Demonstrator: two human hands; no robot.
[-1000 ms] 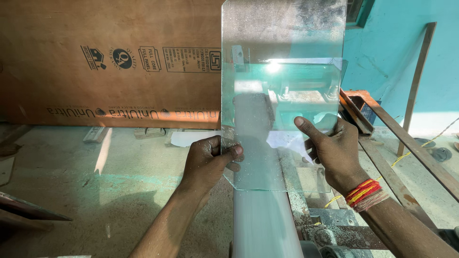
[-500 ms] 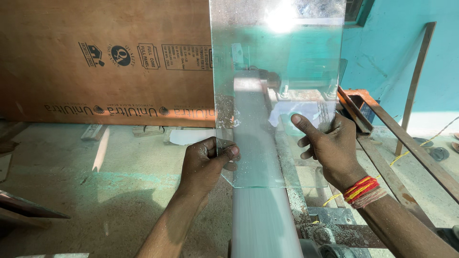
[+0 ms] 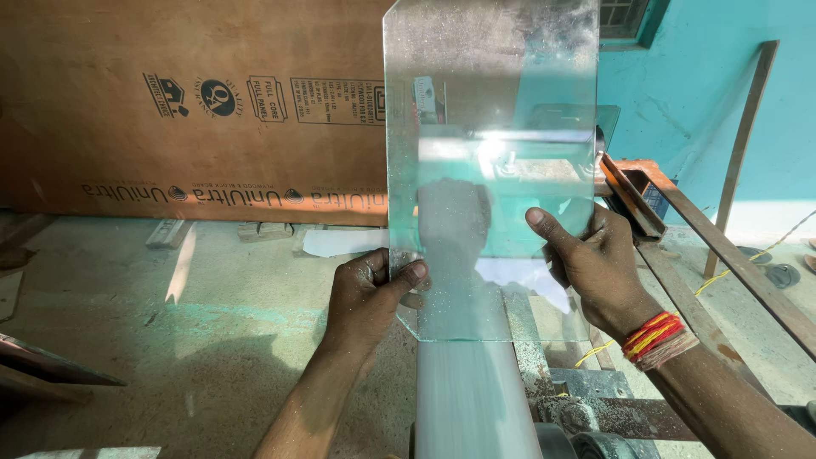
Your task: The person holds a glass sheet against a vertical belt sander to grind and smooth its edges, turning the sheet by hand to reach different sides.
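Glass pane point(image 3: 489, 161), clear and faintly green, with clipped corners and a speckled dusty surface, stands upright between both hands, its lower edge meeting the pale, smooth, blurred sanding belt point(image 3: 463, 395) below. Behind it leans a large brown plywood sheet point(image 3: 195, 102) with a matte grain, against a turquoise painted wall point(image 3: 705, 85). The concrete floor point(image 3: 187, 340) is rough and dusty. The left hand point(image 3: 370, 297) pinches the pane's left edge in a closed grip; the right hand point(image 3: 595, 263), with a red-and-yellow thread wristband point(image 3: 656, 336), clasps its right edge, thumb on the front face.
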